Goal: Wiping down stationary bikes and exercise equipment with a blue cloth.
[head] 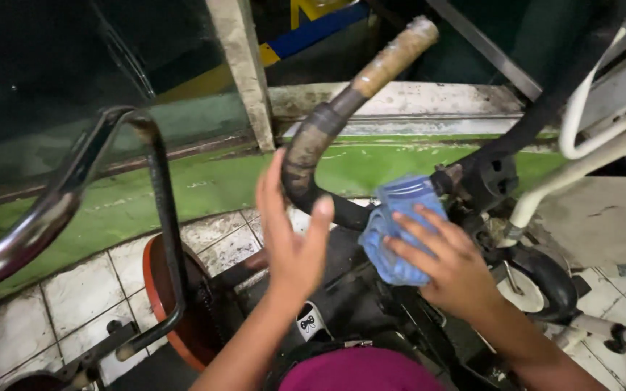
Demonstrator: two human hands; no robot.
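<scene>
Mid-frame: my right hand (452, 266) gripped blue cloth (400, 228), pressed vs. bar (311, 156) near its stem. Left hand (293, 235) open, fingers wrapped loosely round the bend, steadying. Bar's curve looked grimy, upper grip rusty-brown, so wiping seemed barely begun; most left.

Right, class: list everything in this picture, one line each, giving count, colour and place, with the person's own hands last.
Handlebar: one, black with a worn brown grip, curved, centre.
Cloth: one, blue, pressed on the bar right of centre.
Metal rack: one, dark, bent tube, left.
Wheel guard: one, orange-red, lower left.
White frame tube: one, right.
Small wheel: one, black tyre with a white hub, lower right.
Ledge: one, green, scuffed, across the middle.
Floor tiles: several, white, dirty.
Left hand: on the handlebar.
Right hand: on the cloth.
</scene>
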